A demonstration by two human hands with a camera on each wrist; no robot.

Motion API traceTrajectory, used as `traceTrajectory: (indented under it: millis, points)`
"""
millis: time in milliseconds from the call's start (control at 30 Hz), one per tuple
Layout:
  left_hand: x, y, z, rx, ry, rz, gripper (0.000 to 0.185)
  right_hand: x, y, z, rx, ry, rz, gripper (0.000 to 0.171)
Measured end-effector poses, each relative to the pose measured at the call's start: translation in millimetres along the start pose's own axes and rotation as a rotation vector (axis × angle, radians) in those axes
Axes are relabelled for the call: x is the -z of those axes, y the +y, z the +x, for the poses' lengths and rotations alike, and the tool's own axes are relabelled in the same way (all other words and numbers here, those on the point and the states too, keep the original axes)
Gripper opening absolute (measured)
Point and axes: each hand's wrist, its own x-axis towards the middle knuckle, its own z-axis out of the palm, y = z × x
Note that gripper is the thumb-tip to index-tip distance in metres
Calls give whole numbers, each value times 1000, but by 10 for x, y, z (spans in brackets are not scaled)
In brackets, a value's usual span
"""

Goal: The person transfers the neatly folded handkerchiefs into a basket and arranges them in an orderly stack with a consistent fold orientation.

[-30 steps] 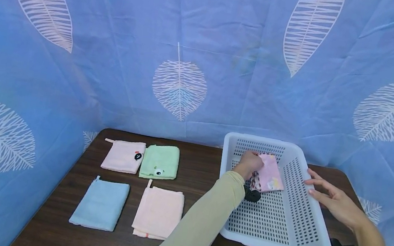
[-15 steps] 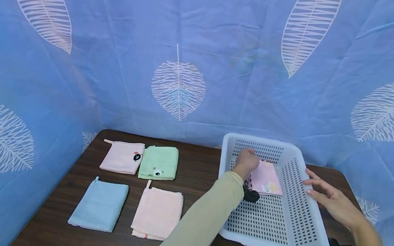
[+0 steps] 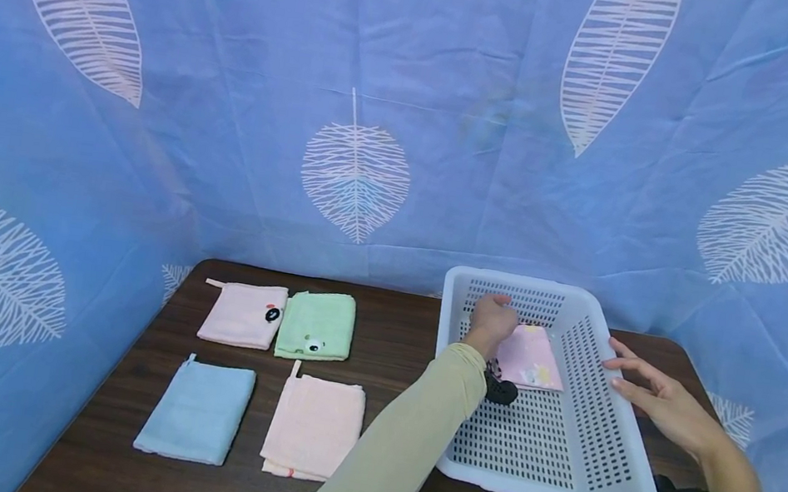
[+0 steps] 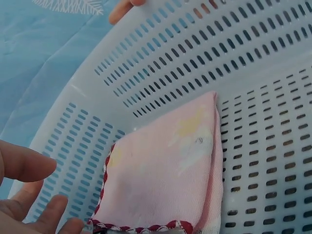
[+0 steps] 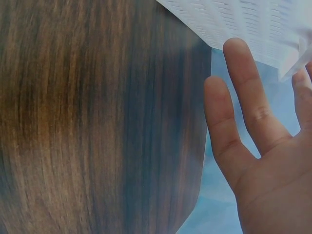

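A folded pink towel (image 3: pixel 531 358) with a red-and-white stitched edge lies against the wall inside a white slotted plastic basket (image 3: pixel 526 490). My left hand (image 3: pixel 493 324) is inside the basket at the towel's left side. In the left wrist view its fingers are loosely bent and apart, and the fingertips (image 4: pixel 59 204) come near the stitched corner of the towel (image 4: pixel 161 170), with none wrapped round it. My right hand (image 3: pixel 674 407) is beside the basket's right wall, fingers spread, fingertips at the rim. In the right wrist view two fingers stretch out below the basket edge.
On the dark wooden table (image 3: pixel 128 419), left of the basket, lie a pale pink towel with a face (image 3: pixel 244 315), a green towel (image 3: pixel 317 326), a blue towel (image 3: pixel 197 412) and a peach towel (image 3: pixel 316 424), all folded. A blue leaf-print curtain (image 3: pixel 451 162) hangs behind.
My left hand has moved slightly left, and the pink towel has gone from tilted to lying flatter in the basket. The right hand has stayed at the rim.
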Motion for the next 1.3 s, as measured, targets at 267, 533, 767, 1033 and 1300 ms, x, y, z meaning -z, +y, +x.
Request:
traceTrajectory:
  millis: [267, 533, 767, 1033, 1300]
  points:
    - [79, 6, 3, -52, -52, -86, 40, 14, 6, 4, 12, -10, 8, 48]
    - [193, 107, -55, -63, -149, -98, 38, 42, -11, 7, 7, -17, 4, 47]
    - [284, 198, -161, -80, -235, -97, 40, 22, 4, 8, -4, -16, 9, 47]
    - [396, 300, -276, -121, -318, -73, 43, 13, 26, -4, -1, -8, 2, 47]
    - [564, 394, -364, -196, -396, -87, 46, 16, 20, 15, 0, -13, -11, 48]
